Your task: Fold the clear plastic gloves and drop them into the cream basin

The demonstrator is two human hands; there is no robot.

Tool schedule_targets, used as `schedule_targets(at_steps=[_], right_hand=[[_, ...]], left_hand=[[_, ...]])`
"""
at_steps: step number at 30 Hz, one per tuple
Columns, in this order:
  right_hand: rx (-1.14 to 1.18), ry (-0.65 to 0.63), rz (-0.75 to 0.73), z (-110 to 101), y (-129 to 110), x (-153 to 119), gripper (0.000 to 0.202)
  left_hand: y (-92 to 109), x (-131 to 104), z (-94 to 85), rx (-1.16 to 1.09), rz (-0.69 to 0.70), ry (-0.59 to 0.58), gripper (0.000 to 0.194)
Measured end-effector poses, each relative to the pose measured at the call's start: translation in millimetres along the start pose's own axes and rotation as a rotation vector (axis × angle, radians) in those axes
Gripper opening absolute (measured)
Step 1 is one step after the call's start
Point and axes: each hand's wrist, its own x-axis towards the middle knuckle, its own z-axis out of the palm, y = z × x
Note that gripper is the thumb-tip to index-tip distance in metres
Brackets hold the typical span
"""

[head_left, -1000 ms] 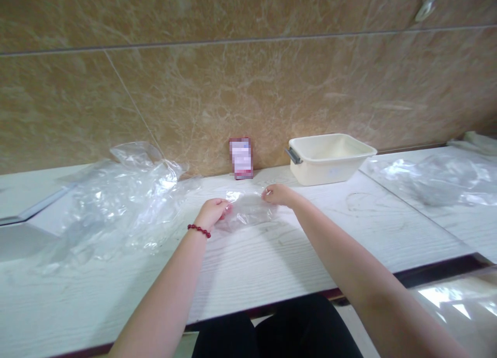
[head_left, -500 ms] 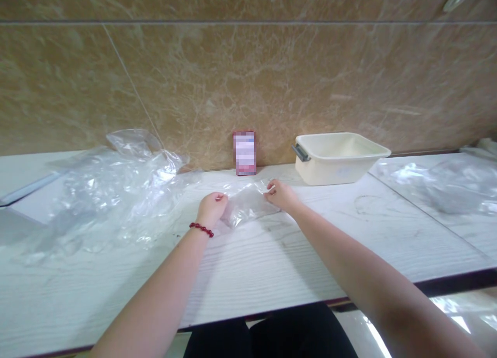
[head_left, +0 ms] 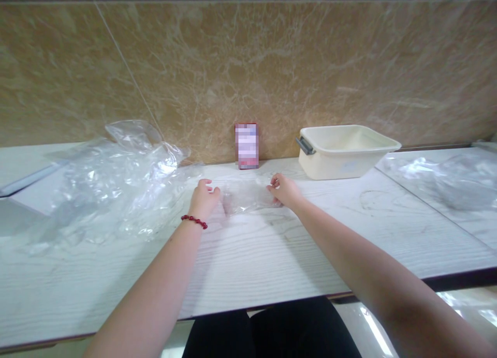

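Observation:
A small clear plastic bag (head_left: pixel 248 194) lies on the white wood-grain table (head_left: pixel 248 259), between my two hands. My left hand (head_left: pixel 205 197), with a red bead bracelet at the wrist, is just left of the bag, its thumb and fingers apart and nothing between them. At the bag's right edge, my right hand (head_left: pixel 285 191) pinches the plastic between thumb and fingers. Behind the bag, a small red-edged card or phone with a blurred face (head_left: pixel 247 147) leans upright against the wall.
A heap of clear plastic bags (head_left: pixel 112 182) covers the left side, over a white box (head_left: pixel 33 190). Back right stands a cream bin (head_left: pixel 341 161) with a grey handle. More clear plastic (head_left: pixel 462 182) lies far right. A marbled wall (head_left: pixel 248 78) borders the table.
My left hand has opened and moved off the bag's left edge, slightly left. The bag now lies flatter and wider. The view has tilted down a little.

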Motion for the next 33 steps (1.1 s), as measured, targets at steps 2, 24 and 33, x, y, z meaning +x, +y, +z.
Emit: schedule_targets(at_steps=[2,24,33], right_hand=[[-0.008,-0.001,-0.003,2,1,1,0.014],[-0.215,0.011,-0.219,5,2,6,0.027],[-0.259,-0.007,-0.254,5,1,6,0.036]], left_hand=[[-4,-2,-0.1,-0.105,-0.104,-0.069,0.039],[-3,-5,24.4,-0.43,-0.019,-0.091,0.028],[4,-13,-4.2,0.152,0.008,-0.084,0.043]])
